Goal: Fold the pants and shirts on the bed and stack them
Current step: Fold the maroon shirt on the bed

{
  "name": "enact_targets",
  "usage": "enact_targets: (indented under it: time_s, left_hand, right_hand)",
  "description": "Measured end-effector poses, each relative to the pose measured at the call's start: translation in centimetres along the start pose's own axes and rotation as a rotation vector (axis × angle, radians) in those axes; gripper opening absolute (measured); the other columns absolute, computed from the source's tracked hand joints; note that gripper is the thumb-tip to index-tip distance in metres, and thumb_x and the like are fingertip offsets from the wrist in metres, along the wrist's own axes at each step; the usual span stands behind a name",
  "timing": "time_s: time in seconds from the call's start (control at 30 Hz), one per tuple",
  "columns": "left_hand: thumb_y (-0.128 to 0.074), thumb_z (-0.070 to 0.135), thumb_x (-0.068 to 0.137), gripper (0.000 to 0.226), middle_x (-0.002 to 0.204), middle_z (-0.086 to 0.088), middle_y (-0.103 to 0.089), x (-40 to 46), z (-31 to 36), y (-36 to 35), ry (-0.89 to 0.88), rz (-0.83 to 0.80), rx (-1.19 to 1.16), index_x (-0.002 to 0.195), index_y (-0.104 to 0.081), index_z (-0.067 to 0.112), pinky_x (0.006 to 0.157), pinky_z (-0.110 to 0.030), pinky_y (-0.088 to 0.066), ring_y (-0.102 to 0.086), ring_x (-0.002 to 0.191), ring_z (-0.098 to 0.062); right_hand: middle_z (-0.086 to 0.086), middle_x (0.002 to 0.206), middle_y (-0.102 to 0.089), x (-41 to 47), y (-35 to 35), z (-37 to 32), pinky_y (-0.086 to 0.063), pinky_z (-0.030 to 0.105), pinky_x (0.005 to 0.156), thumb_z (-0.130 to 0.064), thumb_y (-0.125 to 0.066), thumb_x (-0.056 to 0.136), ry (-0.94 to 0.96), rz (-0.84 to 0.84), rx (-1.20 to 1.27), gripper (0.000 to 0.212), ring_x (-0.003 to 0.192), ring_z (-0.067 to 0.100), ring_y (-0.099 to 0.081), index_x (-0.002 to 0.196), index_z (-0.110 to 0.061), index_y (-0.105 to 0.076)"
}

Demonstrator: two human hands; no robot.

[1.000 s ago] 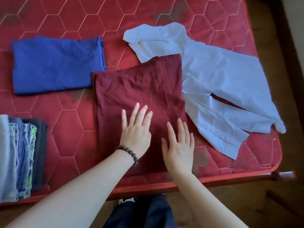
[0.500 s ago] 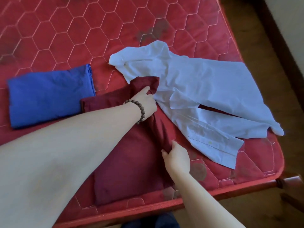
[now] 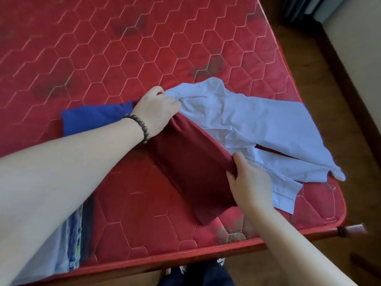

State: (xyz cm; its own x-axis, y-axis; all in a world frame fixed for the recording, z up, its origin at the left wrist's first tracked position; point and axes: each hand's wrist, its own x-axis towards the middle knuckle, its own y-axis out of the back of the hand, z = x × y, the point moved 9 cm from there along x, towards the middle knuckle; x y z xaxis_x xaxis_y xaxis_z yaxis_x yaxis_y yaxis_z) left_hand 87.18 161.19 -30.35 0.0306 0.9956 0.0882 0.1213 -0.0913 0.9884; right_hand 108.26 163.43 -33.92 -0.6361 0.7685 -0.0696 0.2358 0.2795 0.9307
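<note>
Red mattress (image 3: pixel 144 58): left hand (image 3: pixel 156 109) and right hand (image 3: pixel 250 183) each apparently pinch the maroon garment (image 3: pixel 191 162), grip closed.

You see the dark red garment (image 3: pixel 191 162) lifted along its right edge, slanting from far left to near right. The pale blue shirt (image 3: pixel 253 129) lies crumpled right of it; a folded blue garment (image 3: pixel 92 118) lies left.

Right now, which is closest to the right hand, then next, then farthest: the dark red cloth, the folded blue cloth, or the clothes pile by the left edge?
From the right hand:
1. Dark red cloth, pinched in its fingers.
2. Folded blue cloth, far left, behind the forearm.
3. Clothes pile, near left edge.
</note>
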Motion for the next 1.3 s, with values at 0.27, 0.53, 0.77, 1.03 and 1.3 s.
enact_targets:
  time_s: [0.27,0.53,0.77,1.03,1.3]
  left_hand:
    - [-0.041,-0.014,0.076,0.030,0.075,-0.008,-0.056,-6.9,-2.0,5.3,0.003,0.151,0.160,0.084,-0.061,0.007,0.079,-0.044,-0.046,-0.056,0.069,-0.028]
    - [-0.024,0.009,0.096,0.050,0.154,-0.007,-0.028,-21.7,2.2,-13.5,0.247,-0.660,0.071,0.142,-0.038,0.022,0.116,-0.052,-0.011,-0.019,0.145,-0.023]
    - [-0.044,0.034,0.096,0.061,0.163,0.001,-0.003,-24.9,7.4,-16.8,0.637,-0.579,-0.200,0.153,-0.021,0.029,0.119,-0.046,0.000,0.004,0.149,-0.018]
    - [-0.053,0.053,0.087,0.081,0.161,-0.014,0.006,-25.2,7.3,-17.3,1.073,-0.371,-0.271,0.154,-0.014,0.029,0.116,-0.054,-0.006,0.004,0.148,-0.036]
    - [-0.072,0.016,0.082,0.072,0.115,-0.020,-0.046,-27.5,8.6,-17.1,1.742,0.187,-0.719,0.144,-0.039,0.028,0.078,-0.033,-0.040,-0.045,0.085,-0.027]
  right_hand:
    - [-0.001,0.059,-0.049,-5.6,4.5,-7.8,-0.019,0.026,0.037,-0.006,-0.083,0.049,0.203,0.056,-0.195,0.040,0.046,0.023,-0.051,0.079,-0.013,-0.058]
    - [0.012,0.113,-0.059,-14.6,-15.4,-8.1,-0.048,0.034,0.081,-0.013,-0.064,0.081,0.234,-0.608,-0.222,0.057,0.101,0.026,-0.058,0.136,-0.011,-0.050]
    - [0.008,0.153,-0.027,-15.1,-18.7,-5.3,-0.029,0.041,0.111,-0.035,-0.046,0.097,0.198,-0.689,-0.127,0.060,0.142,0.026,-0.023,0.151,-0.024,-0.023]
    - [0.007,0.162,0.002,-1.6,-16.0,-0.9,-0.009,0.043,0.120,-0.047,-0.047,0.095,0.300,-0.365,-0.210,0.067,0.149,0.025,0.003,0.153,-0.034,-0.016]
    - [0.011,0.134,-0.035,4.5,-18.5,2.6,-0.049,0.039,0.077,-0.065,-0.045,0.089,0.146,-0.371,-0.322,0.075,0.109,0.029,-0.048,0.150,-0.047,-0.005]
